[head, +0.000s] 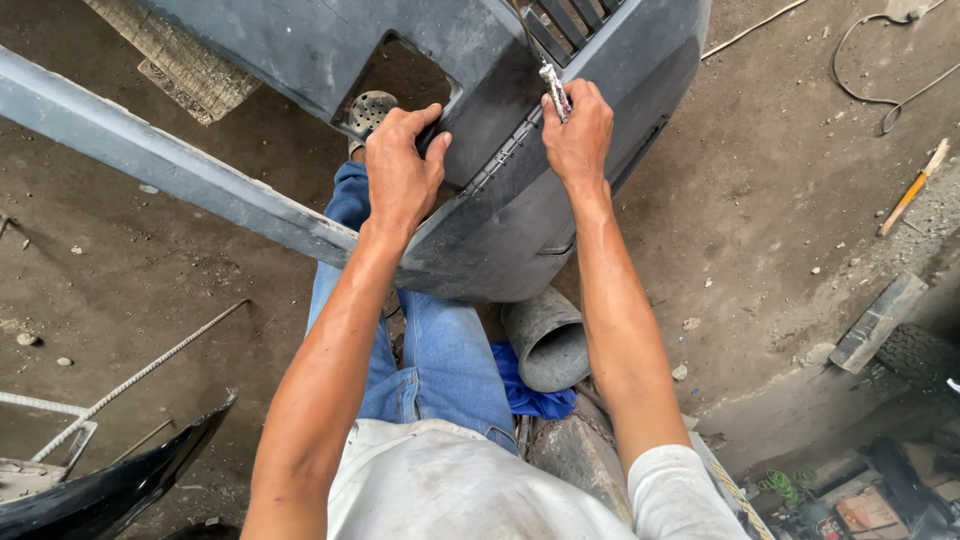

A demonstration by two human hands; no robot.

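Grey plastic car bumper [300,60] – dusty, scuffed – lay tilted across the person's knees over the dirt floor [120,290]. Left hand [400,170] gripped the bumper's lower edge beside the square cut-out, fingers curled over the rim, thumb on the outer face. Right hand [578,130] was closed around a small silvery metal tool [554,90], its tip pointing up at the slatted grille section [570,20]; could not tell what kind of tool it was. Right hand's heel rested on the bumper skin along the ribbed seam.

Blue jeans [440,350] showed under the bumper, a perforated grey clog [370,108] visible through the cut-out. Grey rubber hose piece [548,340] and a blue rag [525,390] sat just beside the right leg. Yellow-handled stick tool [912,188] lay well apart on the right – a black cable [868,60] looped beyond it.
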